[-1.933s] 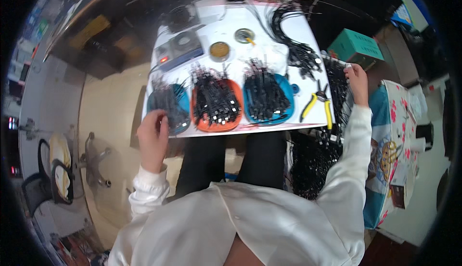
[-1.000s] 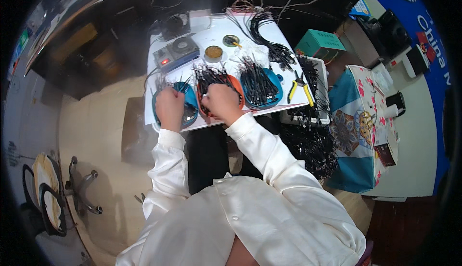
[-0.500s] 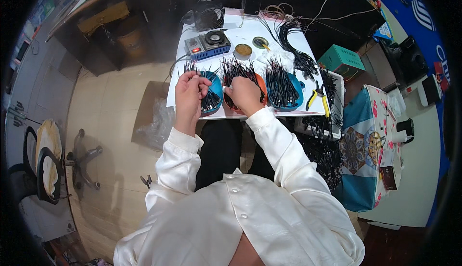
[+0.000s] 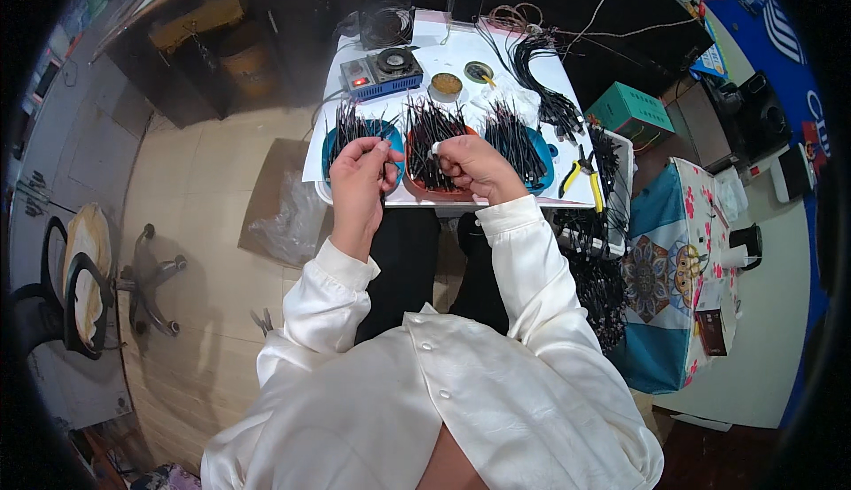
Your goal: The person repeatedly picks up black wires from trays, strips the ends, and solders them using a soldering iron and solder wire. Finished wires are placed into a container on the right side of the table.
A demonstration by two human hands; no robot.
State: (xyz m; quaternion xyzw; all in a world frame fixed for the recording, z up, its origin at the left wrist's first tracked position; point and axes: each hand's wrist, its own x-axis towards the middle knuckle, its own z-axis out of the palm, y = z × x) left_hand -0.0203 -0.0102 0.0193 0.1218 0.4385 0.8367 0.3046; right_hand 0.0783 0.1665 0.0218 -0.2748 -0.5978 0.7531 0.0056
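Note:
My left hand (image 4: 356, 178) is closed, its thumb and fingers pinching a short black cable (image 4: 384, 173) over the left blue tray (image 4: 398, 142). To its right, my right hand (image 4: 483, 167) is closed too, above the right side of the orange tray (image 4: 434, 192). A small white piece shows at its thumb tip; whether the fingers hold a cable cannot be made out. Short black cables (image 4: 429, 148) fill the orange tray, bare ends pointing away from me. More black cables (image 4: 514, 147) lie in the right blue tray (image 4: 546, 160).
Behind the trays are a blue-grey device (image 4: 381, 75) with a lit red switch, a round tin (image 4: 445, 87) of amber material and an open lid (image 4: 479, 72). Yellow-black cutters (image 4: 581, 180) lie at the right edge. Long black cables (image 4: 541, 82) drape across the table (image 4: 319, 148).
My right hand has lifted back from the cables in the orange tray and shifted right, fingers now curled. My left hand has turned and lowered slightly. The view has shifted a little.

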